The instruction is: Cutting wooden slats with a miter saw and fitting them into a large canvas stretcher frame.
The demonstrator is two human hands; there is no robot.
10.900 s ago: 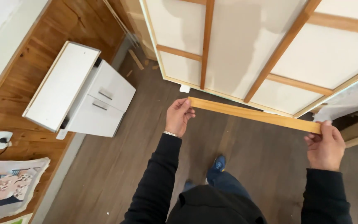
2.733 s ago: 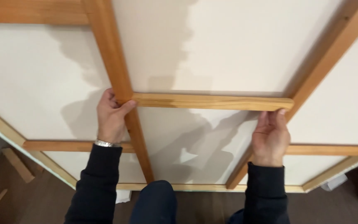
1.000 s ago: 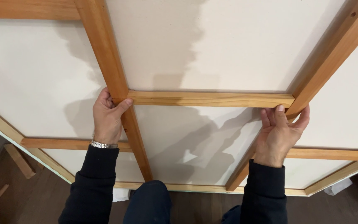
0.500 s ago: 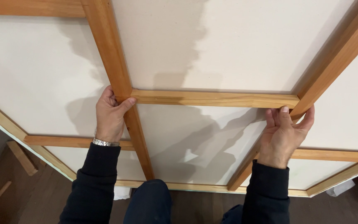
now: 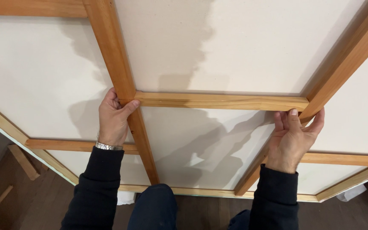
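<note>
Two hands steady one wooden crossbar (image 5: 220,101): left hand (image 5: 113,119) pinching its end, right hand (image 5: 294,136) spread beneath.

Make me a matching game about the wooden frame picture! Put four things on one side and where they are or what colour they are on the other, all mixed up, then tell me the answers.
Things:
1. left hand
2. right hand
3. short wooden bar
4. wristwatch

Places or colours:
A. silver, at the edge of a dark sleeve
B. lies crosswise between two long slats
C. grips where the bar meets the middle slat
D. fingertips under the bar's end by the slanted slat

Pairs: 1-C, 2-D, 3-B, 4-A
</note>
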